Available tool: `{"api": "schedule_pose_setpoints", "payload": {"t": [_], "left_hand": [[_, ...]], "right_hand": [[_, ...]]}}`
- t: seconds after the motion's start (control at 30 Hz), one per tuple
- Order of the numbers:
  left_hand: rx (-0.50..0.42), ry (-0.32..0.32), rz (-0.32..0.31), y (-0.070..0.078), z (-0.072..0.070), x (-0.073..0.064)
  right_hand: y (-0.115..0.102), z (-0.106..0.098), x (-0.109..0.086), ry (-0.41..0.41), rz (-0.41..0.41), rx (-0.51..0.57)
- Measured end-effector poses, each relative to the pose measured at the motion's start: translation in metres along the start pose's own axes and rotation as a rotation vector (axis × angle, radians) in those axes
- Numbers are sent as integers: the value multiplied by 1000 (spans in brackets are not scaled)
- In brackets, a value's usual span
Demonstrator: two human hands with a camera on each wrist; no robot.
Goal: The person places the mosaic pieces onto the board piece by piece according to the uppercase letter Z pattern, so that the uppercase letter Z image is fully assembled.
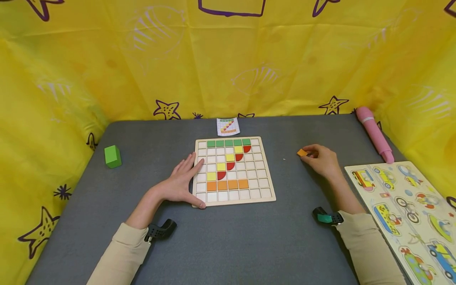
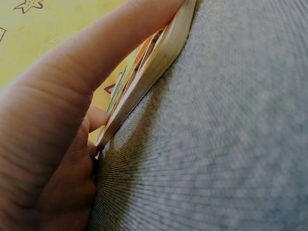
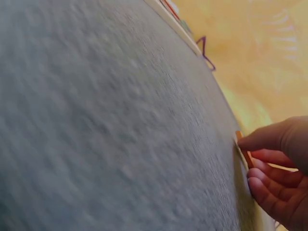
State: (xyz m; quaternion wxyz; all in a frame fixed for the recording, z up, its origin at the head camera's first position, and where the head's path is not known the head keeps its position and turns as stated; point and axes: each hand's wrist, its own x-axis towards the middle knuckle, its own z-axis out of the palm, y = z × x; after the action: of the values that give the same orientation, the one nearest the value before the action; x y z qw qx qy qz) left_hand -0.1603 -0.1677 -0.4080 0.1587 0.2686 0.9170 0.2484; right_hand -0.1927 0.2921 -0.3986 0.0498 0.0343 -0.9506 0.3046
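Observation:
A wooden grid board [image 1: 272, 194] lies mid-table, bearing a green row of tiles at the top, a diagonal of yellow squares and red quarter-round tiles, and an orange row [image 1: 222, 185] near the bottom. My left hand [image 1: 179, 180] rests with spread fingers along the board's left edge, the thumb on its lower left corner. In the left wrist view the thumb lies over the board's rim [image 2: 139, 84]. Well right of the board, my right hand [image 1: 322, 159] pinches an orange tile [image 1: 301, 152] between thumb and fingers; the right wrist view shows this tile [image 3: 245, 153] edge-on.
A small pattern card [image 1: 228, 127] lies behind the board. Far left stands a green block [image 1: 113, 156]. At the right are a pink cylindrical object [image 1: 375, 134] and a wooden picture puzzle [image 1: 392, 194]. Yellow patterned cloth [image 1: 213, 59] surrounds the grey table [image 1: 249, 245].

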Motion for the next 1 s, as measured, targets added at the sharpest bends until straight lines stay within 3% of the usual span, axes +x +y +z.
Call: {"api": "schedule_pose_setpoints", "payload": {"t": [0.6, 1.0], "left_hand": [[-2, -3, -4, -2, 0, 1], [1, -5, -5, -2, 0, 0]], "right_hand": [[-55, 29, -10, -166, -113, 135], [-87, 46, -26, -368, -307, 221]]}}
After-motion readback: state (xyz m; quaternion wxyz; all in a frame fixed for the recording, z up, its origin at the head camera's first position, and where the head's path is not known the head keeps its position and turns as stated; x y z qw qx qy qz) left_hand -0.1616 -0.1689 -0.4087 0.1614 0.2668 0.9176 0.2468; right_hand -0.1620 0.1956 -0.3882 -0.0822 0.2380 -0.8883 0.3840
